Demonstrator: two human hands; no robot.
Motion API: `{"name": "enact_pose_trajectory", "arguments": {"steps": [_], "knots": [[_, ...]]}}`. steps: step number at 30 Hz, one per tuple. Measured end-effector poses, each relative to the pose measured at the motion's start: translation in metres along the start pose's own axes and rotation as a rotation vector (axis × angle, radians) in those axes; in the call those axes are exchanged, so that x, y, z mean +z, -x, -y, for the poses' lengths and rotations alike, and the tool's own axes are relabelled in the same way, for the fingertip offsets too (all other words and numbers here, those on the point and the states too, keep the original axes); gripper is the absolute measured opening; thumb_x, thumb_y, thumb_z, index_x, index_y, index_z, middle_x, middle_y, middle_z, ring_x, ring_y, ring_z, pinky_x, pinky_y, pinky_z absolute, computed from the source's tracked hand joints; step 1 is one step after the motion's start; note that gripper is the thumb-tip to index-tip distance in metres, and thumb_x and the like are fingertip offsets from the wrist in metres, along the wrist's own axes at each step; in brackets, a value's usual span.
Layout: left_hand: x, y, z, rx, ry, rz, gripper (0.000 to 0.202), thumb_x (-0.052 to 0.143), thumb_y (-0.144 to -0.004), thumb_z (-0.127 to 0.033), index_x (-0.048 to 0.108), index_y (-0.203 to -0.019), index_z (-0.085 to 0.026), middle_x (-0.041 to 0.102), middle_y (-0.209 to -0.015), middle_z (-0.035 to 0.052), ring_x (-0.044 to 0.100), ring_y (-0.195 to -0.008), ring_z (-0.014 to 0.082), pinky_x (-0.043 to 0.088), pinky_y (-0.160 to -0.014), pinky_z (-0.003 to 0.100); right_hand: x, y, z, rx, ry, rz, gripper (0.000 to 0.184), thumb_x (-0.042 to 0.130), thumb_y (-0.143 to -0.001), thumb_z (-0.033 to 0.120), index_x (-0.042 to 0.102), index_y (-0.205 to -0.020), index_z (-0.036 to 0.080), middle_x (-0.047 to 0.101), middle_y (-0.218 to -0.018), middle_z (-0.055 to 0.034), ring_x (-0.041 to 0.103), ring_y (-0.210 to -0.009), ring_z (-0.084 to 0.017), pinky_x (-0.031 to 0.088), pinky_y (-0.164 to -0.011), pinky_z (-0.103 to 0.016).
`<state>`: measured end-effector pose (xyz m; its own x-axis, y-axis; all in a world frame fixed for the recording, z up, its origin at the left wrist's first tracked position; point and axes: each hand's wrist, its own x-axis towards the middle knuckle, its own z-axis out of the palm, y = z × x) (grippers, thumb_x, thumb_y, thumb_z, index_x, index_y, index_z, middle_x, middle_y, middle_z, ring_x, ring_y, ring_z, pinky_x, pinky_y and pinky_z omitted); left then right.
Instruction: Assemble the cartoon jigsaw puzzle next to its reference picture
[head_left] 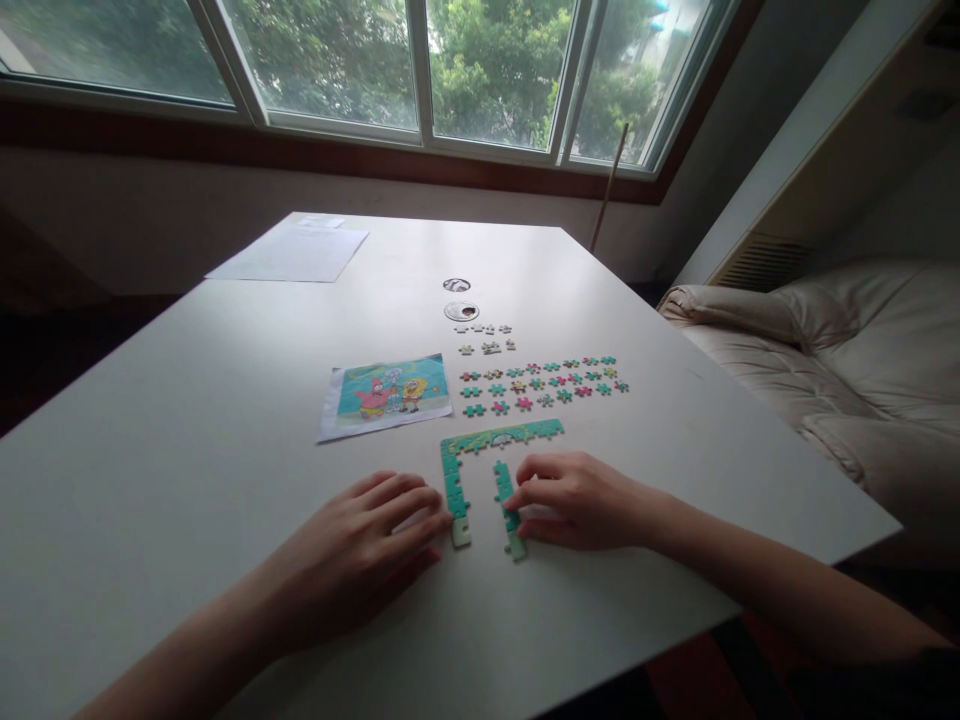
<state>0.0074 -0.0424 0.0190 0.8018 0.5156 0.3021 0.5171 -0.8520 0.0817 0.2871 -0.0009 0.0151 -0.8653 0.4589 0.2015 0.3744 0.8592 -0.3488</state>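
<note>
A partly joined puzzle frame (480,445) in teal and green lies near the table's front edge, with a top strip and a left strip. My left hand (367,545) rests flat on the table, its fingertips touching the left strip near its lower end. My right hand (581,500) pinches a short separate strip of joined pieces (508,512) that lies just right of the left strip. A cartoon reference picture (386,395) lies beyond the left hand. Several loose pieces (540,385) are laid out in rows beyond the frame.
The white table (187,450) also holds a sheet of paper (292,255) at the far left, two small round lids (460,311), and several pale face-down pieces (487,338). A cream sofa (847,360) stands to the right, windows behind.
</note>
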Motion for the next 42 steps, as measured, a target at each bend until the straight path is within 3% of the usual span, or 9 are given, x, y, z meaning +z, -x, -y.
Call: {"name": "enact_pose_trajectory", "arguments": {"steps": [5, 8, 11, 13, 16, 19, 22, 36, 42], "knots": [[0.001, -0.003, -0.009, -0.023, 0.029, -0.045, 0.019, 0.046, -0.092, -0.018, 0.060, -0.105, -0.019, 0.065, -0.102, 0.0069, 0.058, -0.094, 0.0203, 0.047, -0.082, 0.034, -0.022, 0.004, -0.007, 0.047, -0.131, 0.126, 0.018, 0.063, -0.082, 0.034, 0.068, -0.090, 0.019, 0.063, -0.090, -0.0052, 0.059, -0.080, -0.014, 0.045, -0.074, -0.024], [0.001, -0.010, -0.027, -0.044, 0.086, -0.045, 0.019, 0.046, -0.091, -0.020, 0.060, -0.105, -0.020, 0.065, -0.106, 0.0069, 0.059, -0.095, 0.0203, 0.049, -0.081, 0.034, -0.039, 0.008, -0.015, 0.136, -0.221, 0.199, 0.015, 0.060, -0.084, 0.031, 0.068, -0.089, 0.019, 0.063, -0.089, -0.0044, 0.058, -0.075, -0.012, 0.045, -0.069, -0.022], [0.000, -0.020, -0.048, -0.015, 0.135, 0.027, 0.022, 0.045, -0.091, -0.021, 0.060, -0.108, -0.020, 0.067, -0.107, 0.0052, 0.061, -0.093, 0.0207, 0.050, -0.082, 0.034, -0.050, 0.012, -0.024, 0.270, -0.205, 0.168, 0.016, 0.057, -0.086, 0.029, 0.067, -0.092, 0.018, 0.064, -0.088, -0.0041, 0.056, -0.070, -0.011, 0.043, -0.062, -0.021], [0.001, -0.027, -0.059, 0.026, 0.116, 0.129, 0.028, 0.043, -0.093, -0.022, 0.056, -0.116, -0.017, 0.064, -0.116, 0.0058, 0.061, -0.097, 0.0206, 0.049, -0.086, 0.034, -0.052, 0.012, -0.028, 0.343, -0.159, 0.137, 0.016, 0.056, -0.087, 0.028, 0.066, -0.093, 0.017, 0.063, -0.086, -0.0039, 0.055, -0.070, -0.011, 0.043, -0.062, -0.022], [0.006, -0.035, -0.067, 0.098, 0.018, 0.190, 0.037, 0.035, -0.096, -0.020, 0.048, -0.130, -0.012, 0.054, -0.131, 0.0107, 0.056, -0.113, 0.0221, 0.046, -0.093, 0.033, -0.049, 0.012, -0.030, 0.397, -0.140, 0.134, 0.018, 0.054, -0.087, 0.028, 0.065, -0.096, 0.017, 0.063, -0.082, -0.0035, 0.055, -0.068, -0.012, 0.043, -0.063, -0.022], [0.018, -0.043, -0.073, 0.151, -0.036, 0.188, 0.041, 0.032, -0.096, -0.021, 0.045, -0.132, -0.005, 0.050, -0.135, 0.0153, 0.051, -0.119, 0.0257, 0.043, -0.096, 0.034, -0.046, 0.011, -0.028, 0.407, -0.158, 0.156, 0.019, 0.055, -0.086, 0.030, 0.063, -0.098, 0.017, 0.062, -0.081, -0.0029, 0.055, -0.069, -0.012, 0.043, -0.063, -0.022], [0.031, -0.052, -0.080, 0.108, -0.085, 0.115, 0.041, 0.035, -0.097, -0.025, 0.047, -0.131, -0.007, 0.051, -0.134, 0.0142, 0.052, -0.117, 0.0245, 0.042, -0.096, 0.034, -0.045, 0.012, -0.027, 0.406, -0.165, 0.172, 0.019, 0.058, -0.084, 0.030, 0.062, -0.098, 0.017, 0.061, -0.082, -0.0023, 0.055, -0.070, -0.012, 0.042, -0.064, -0.022], [0.051, -0.080, -0.084, 0.142, -0.038, -0.013, 0.038, 0.041, -0.094, -0.034, 0.055, -0.119, -0.009, 0.059, -0.119, 0.0132, 0.054, -0.112, 0.0267, 0.042, -0.095, 0.036, -0.050, 0.018, -0.029, 0.433, -0.186, 0.247, 0.019, 0.058, -0.082, 0.025, 0.057, -0.100, 0.019, 0.059, -0.094, -0.0035, 0.056, -0.077, -0.014, 0.042, -0.065, -0.024], [0.049, -0.081, -0.084, 0.135, 0.000, 0.018, 0.036, 0.044, -0.093, -0.034, 0.055, -0.117, -0.010, 0.059, -0.116, 0.0131, 0.052, -0.113, 0.0265, 0.041, -0.094, 0.035, -0.050, 0.016, -0.025, 0.478, -0.184, 0.264, 0.027, 0.066, -0.077, 0.032, 0.056, -0.098, 0.019, 0.059, -0.089, -0.0022, 0.054, -0.078, -0.015, 0.041, -0.066, -0.025]]}}
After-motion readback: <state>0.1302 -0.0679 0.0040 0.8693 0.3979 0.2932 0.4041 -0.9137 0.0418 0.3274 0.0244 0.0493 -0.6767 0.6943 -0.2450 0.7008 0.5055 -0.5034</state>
